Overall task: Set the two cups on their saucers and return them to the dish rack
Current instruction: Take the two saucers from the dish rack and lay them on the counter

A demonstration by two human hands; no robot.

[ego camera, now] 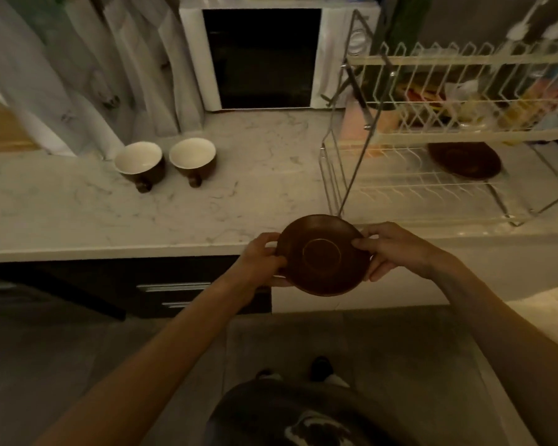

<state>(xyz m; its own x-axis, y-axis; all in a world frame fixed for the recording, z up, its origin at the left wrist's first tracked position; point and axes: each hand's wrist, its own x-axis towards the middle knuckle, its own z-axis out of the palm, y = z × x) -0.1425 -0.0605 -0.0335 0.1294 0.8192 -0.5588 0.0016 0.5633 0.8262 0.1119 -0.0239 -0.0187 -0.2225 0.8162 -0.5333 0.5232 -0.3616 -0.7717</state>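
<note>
Dim kitchen, warm light. Far left on the marble surface [78, 204], two brown cups with cream insides stand upright side by side, close but apart: the left cup [140, 163] and the right cup [193, 158], each handle pointing toward the surface's front edge. Behind them, a pale curtain [87, 75] hangs down to the surface; to its right a white microwave [271, 56] sits against the wall. Front and centre, a person holds a brown saucer [322, 255] just off the front edge of the surface, tilted a little, its ringed well facing up. The left hand [262, 256] holds the saucer's left rim, thumb on top, fingers curled beneath; the right hand [395, 249] holds the right rim in the same grip, thumb on the upper face, fingertips showing under the edge. Right of the hands, a two-tier wire dish rack [432, 175] stands on the surface. A second brown saucer [464, 160] lies on its lower tier, toward the right. The upper tier carries blurred packets I cannot identify.
</note>
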